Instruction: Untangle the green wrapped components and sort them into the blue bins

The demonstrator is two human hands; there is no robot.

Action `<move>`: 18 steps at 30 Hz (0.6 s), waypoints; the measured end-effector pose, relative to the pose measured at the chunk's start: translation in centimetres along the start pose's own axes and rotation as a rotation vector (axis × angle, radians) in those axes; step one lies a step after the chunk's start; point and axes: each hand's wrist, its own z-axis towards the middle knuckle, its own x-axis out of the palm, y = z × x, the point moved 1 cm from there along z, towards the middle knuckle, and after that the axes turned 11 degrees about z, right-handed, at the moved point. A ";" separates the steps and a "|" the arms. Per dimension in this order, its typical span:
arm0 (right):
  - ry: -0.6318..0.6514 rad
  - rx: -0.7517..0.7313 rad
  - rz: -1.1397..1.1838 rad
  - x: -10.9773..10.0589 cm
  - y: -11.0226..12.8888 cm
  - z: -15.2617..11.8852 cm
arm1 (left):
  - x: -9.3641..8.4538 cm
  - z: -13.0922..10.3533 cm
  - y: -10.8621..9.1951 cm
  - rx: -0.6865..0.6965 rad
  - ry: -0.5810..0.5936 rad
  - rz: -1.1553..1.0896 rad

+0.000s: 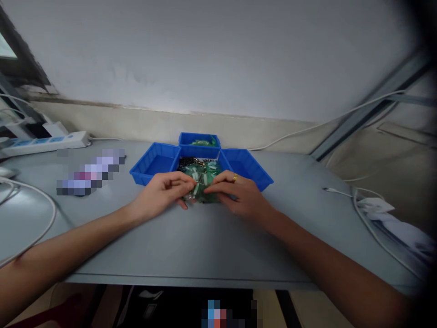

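Small green-tinted plastic bags (209,169) with pale strips on them lie over the middle blue bin. Just in front of the bin, my left hand (167,189) pinches the left side of a shiny plastic bag (195,195) between thumb and fingers. My right hand (239,189), with a gold ring on one finger, has its fingertips closed on the bag's right side. Dark and metallic small parts (191,161) show at the back of the middle bin. What exactly lies between the fingertips is too small to make out.
Blue bins stand to the left (153,164) and right (247,168). Another blue bin (200,142) behind holds green bags. A blurred-out object (92,173) lies to the left, near a white power strip (48,143). White cables (367,223) run along the right side.
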 end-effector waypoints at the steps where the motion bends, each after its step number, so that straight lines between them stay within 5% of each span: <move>1: 0.023 -0.007 0.002 0.1 -0.1 0.0 | 0.0 0.0 0.0 0.007 -0.026 0.038; 11: 0.142 0.299 0.223 0.4 1.3 0.1 | 0.8 -0.6 -0.2 0.180 -0.176 0.311; 18: 0.139 0.525 0.576 0.8 1.3 0.2 | 0.9 -1.3 -0.9 0.505 -0.027 0.841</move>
